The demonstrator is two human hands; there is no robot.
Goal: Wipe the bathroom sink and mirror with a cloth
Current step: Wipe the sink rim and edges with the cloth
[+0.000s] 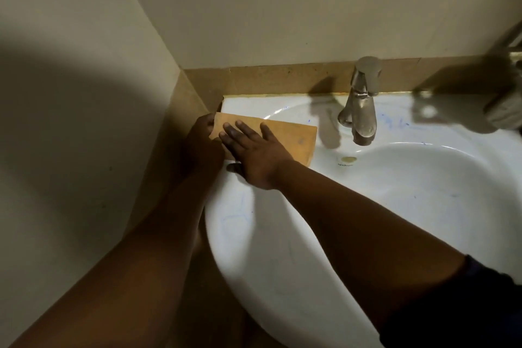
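An orange-tan cloth [296, 141], folded into a flat rectangle with faint dark smudges, lies on the white sink [282, 248] rim at its rear left corner, left of the metal faucet [360, 110]. The right hand [254, 155] presses on it, palm down and fingers spread. The left hand [202, 144] pinches the cloth's left edge.

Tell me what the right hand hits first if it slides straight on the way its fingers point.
The right hand, flat on the orange cloth, points toward the back left corner. It would probably meet the left hand at the cloth's edge first, then the brown tiled upstand; depth is unclear.
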